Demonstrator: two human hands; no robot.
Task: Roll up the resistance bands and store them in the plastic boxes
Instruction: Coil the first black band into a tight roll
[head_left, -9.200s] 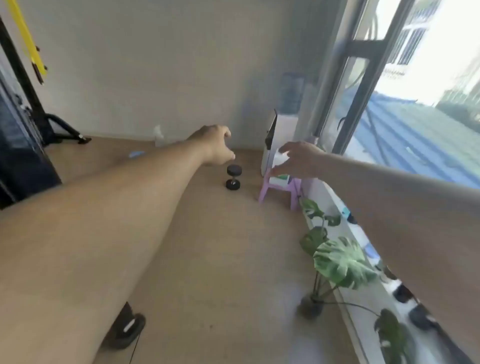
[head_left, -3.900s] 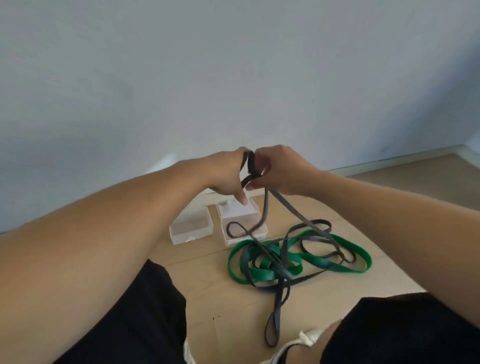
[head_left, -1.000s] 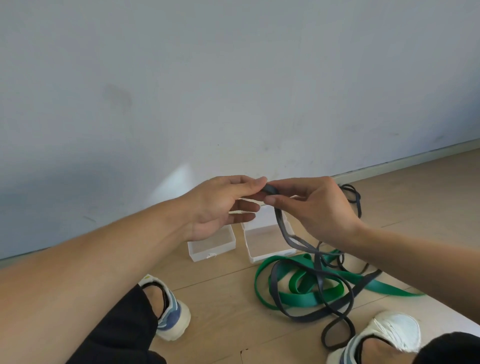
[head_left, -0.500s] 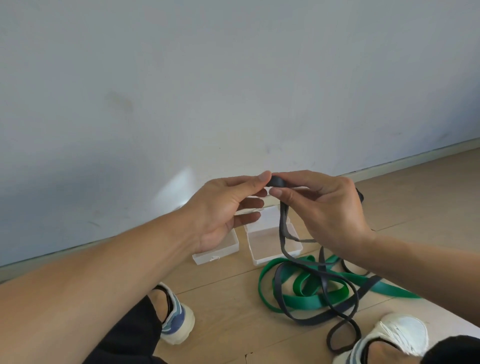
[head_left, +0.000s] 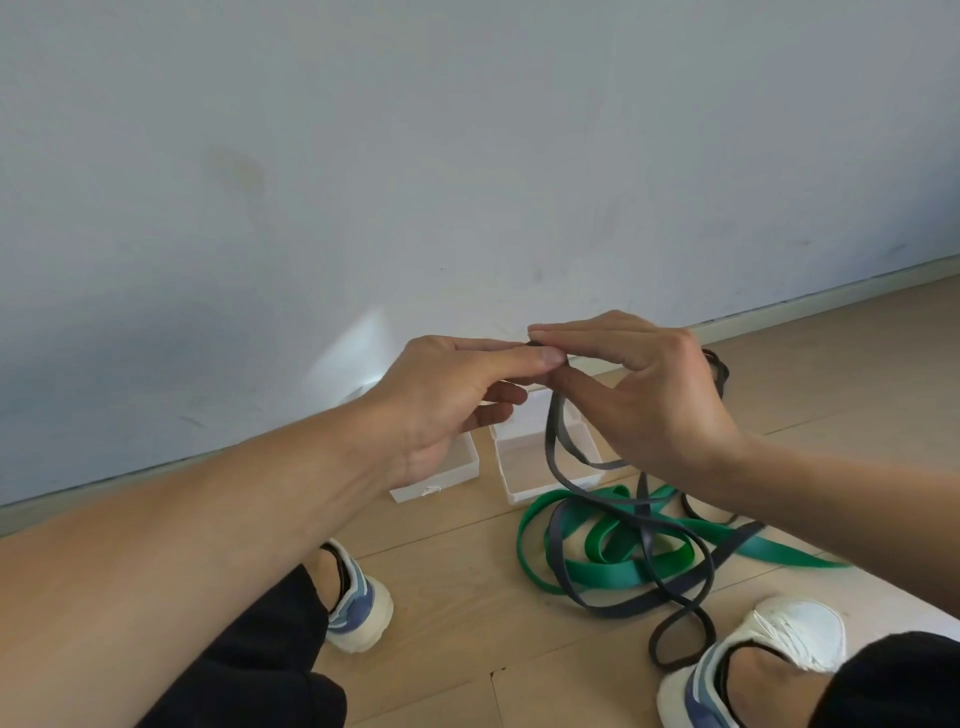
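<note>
My left hand (head_left: 457, 400) and my right hand (head_left: 649, 395) meet at the fingertips above the floor, both pinching one end of a thin grey resistance band (head_left: 644, 540). The band hangs down from my fingers and trails in loose loops across the floor. Under those loops lies a wider green resistance band (head_left: 618, 551) in an untidy coil. Two clear plastic boxes stand open against the wall: the left box (head_left: 447, 473) partly behind my left hand, the right box (head_left: 524, 467) with the grey band hanging in front of it.
I am crouched on a light wooden floor (head_left: 457, 571) facing a pale wall (head_left: 467, 156) with a skirting board. My left shoe (head_left: 358, 608) and right shoe (head_left: 769, 660) flank the bands; the grey band's last loop lies by the right shoe.
My hands have risen slightly and closed together at the fingertips on the grey band's end. The loops on the floor have barely shifted.
</note>
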